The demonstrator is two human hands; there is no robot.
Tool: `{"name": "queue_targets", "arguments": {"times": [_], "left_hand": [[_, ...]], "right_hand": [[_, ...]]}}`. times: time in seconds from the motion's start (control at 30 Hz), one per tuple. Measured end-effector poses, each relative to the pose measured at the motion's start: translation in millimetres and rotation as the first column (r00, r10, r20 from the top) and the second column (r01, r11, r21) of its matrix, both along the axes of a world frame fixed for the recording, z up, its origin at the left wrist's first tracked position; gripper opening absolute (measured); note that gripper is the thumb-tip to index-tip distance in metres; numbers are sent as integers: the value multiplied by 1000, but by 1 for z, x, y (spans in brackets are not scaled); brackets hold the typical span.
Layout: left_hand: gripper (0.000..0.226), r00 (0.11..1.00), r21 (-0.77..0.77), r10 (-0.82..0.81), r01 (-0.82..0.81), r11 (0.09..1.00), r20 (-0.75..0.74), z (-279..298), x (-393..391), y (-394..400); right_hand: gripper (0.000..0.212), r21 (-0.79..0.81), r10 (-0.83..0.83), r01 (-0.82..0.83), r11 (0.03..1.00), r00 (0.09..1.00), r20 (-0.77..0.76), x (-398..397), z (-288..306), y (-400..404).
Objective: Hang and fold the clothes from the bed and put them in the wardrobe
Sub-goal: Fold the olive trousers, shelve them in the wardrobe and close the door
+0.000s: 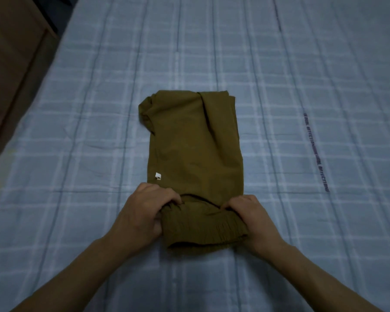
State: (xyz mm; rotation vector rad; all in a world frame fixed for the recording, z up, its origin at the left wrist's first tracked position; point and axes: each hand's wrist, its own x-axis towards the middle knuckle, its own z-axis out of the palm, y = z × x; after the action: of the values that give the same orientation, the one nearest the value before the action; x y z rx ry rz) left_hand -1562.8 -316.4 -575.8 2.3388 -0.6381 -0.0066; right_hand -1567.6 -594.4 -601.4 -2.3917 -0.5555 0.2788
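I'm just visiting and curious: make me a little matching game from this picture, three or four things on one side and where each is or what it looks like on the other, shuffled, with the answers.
Things:
1. olive-green garment
2. white tag
3. left hand
4. line of dark lettering

Descriptions:
A. printed on the plaid bedsheet, to the right of the clothing
B. grips the left end of the rolled near edge
C. lies folded in the middle of the bed
D. sits near the garment's left edge, just above the hands

Pairs: 1-C, 2-D, 3-B, 4-A. The right hand grips the other end of the roll.
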Motion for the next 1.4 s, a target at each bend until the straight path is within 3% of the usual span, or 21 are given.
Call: {"name": "queue_targets", "arguments": {"times": [0.13, 0.27, 0.33, 0.4, 0.43, 0.5, 0.53, 0.6, 0.7, 0.77, 0.83, 0.9, 1.0, 1.13, 1.23, 1.3, 1.4], "left_hand": [[18, 969, -264, 47, -112, 958, -242, 46, 46, 3], [35, 927, -379, 125, -264, 887, -353, 80, 128, 1], [37, 824, -407, 172, -434, 804, -539, 79, 173, 0], [35, 661, -301, 299, -635, 711, -689, 56, 214, 4], [39, 581, -203, 404, -713, 671, -706, 42, 228, 7], [52, 471, -46, 608, -813, 581, -639, 25, 236, 9], [50, 477, -29, 665, -824, 566, -575, 22, 232, 9], [38, 609, 1, 691, -750, 662, -389, 15, 217, 4], [38, 841, 119, 539, -531, 839, -50, 0, 195, -1], [50, 922, 334, 367, -387, 859, 125, -15, 191, -4], [60, 970, 496, 184, -240, 834, 159, -32, 194, -5], [68, 991, 597, 101, -134, 791, 88, -48, 197, -1], [78, 975, 647, 220, -149, 748, -30, -67, 202, 14], [70, 951, 536, 293, -299, 789, 99, -56, 196, 15], [60, 963, 390, 130, -217, 895, 237, -41, 184, 9], [57, 970, 381, -2, -93, 920, 243, -36, 175, 6], [64, 973, 445, -121, 22, 895, 196, -40, 166, 6]], "right_hand": [[32, 362, -148, 188, 913, 980, -137, 43, 51, 0], [31, 552, -277, 381, 742, 924, -264, 125, 85, 16], [31, 526, -335, 504, 685, 859, -387, 171, 86, 24], [35, 425, -434, 644, 636, 754, -493, 212, 77, 30], [45, 348, -515, 700, 624, 703, -490, 227, 69, 32], [58, 213, -688, 767, 605, 639, -345, 244, 54, 34], [56, 189, -724, 766, 615, 643, -248, 246, 50, 35], [44, 181, -672, 668, 722, 739, -45, 241, 44, 39], [41, 82, -365, 356, 931, 901, 235, 225, 32, 47], [52, -91, -116, 151, 984, 944, 310, 218, 16, 53], [63, -272, 66, 11, 962, 960, 272, 215, -6, 56], [71, -391, 109, -19, 920, 972, 208, 219, -28, 50], [77, -486, -40, 113, 867, 987, 159, 231, -48, 26], [70, -389, -179, 249, 887, 962, 208, 227, -41, 9], [56, -230, -72, 163, 959, 930, 360, 213, -27, 12], [51, -209, 29, 60, 976, 916, 399, 201, -19, 15], [71, -316, 186, -97, 944, 946, 265, 186, -17, 16]]}}
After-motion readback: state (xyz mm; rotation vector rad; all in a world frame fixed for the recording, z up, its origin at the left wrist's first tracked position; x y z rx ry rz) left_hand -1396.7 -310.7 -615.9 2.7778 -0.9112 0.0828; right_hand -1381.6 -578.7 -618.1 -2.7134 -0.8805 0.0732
